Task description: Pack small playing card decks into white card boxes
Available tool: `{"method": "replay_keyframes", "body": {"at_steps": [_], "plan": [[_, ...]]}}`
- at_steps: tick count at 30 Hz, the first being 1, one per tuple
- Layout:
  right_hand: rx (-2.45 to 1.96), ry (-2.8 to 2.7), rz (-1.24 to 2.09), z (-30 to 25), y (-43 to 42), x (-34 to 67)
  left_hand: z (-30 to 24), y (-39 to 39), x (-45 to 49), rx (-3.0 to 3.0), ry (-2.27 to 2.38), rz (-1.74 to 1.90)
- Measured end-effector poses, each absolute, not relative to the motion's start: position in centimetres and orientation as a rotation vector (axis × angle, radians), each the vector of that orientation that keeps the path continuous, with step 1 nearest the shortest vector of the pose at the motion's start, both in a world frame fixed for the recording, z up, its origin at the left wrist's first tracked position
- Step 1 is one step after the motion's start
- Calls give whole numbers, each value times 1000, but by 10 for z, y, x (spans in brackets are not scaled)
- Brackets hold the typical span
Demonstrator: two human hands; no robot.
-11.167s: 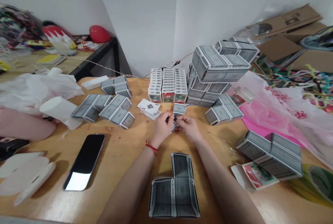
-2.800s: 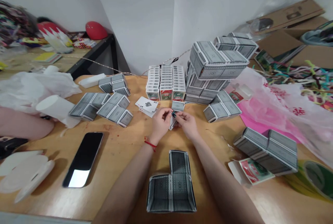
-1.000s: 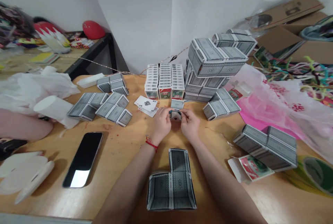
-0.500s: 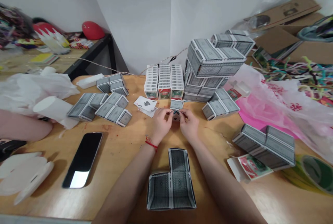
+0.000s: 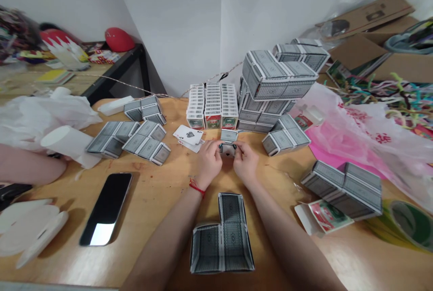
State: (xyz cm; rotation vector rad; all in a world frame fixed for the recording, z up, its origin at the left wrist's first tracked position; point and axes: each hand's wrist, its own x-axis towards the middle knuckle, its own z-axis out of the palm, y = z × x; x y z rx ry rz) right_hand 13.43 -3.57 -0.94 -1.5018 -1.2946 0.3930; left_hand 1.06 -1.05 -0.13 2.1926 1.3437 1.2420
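My left hand [image 5: 208, 162] and my right hand [image 5: 246, 163] meet at the middle of the wooden table [image 5: 158, 200], fingers curled round a small stack of playing cards [image 5: 228, 150] held between them. A loose grey-backed deck [image 5: 229, 136] lies just beyond the hands. To the left of it lie face-up cards with an ace of spades [image 5: 188, 136] on top. Close to me, between my forearms, stands an L-shaped group of grey decks [image 5: 221, 237].
Boxed decks in rows [image 5: 212, 110] and a tall pile of grey packs [image 5: 275, 85] stand at the back. More grey packs lie left [image 5: 130, 140] and right [image 5: 343, 187]. A phone [image 5: 105, 207], white lids [image 5: 27, 232], a pink bag [image 5: 358, 146] and another person's arm [image 5: 30, 169] border the table.
My hands have stayed in one spot, shifting the small card stack between the fingers from tilted to squared up; the view has drifted slightly.
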Motion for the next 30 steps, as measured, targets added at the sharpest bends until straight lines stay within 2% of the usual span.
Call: {"method": "replay_keyframes", "body": {"at_steps": [7, 14, 23, 30], "plan": [[-1453, -1209, 509, -13, -32, 134, -1, -8, 9, 2038, 1313, 1301], [-1382, -989, 566, -12, -23, 137, -8, -2, 13, 1722, 1230, 1120], [-1185, -922, 1049, -11, -24, 128, -15, 14, 11, 997, 1171, 1392], [-1172, -929, 1073, -11, -24, 128, -9, 11, 14, 1006, 1258, 1435]]}}
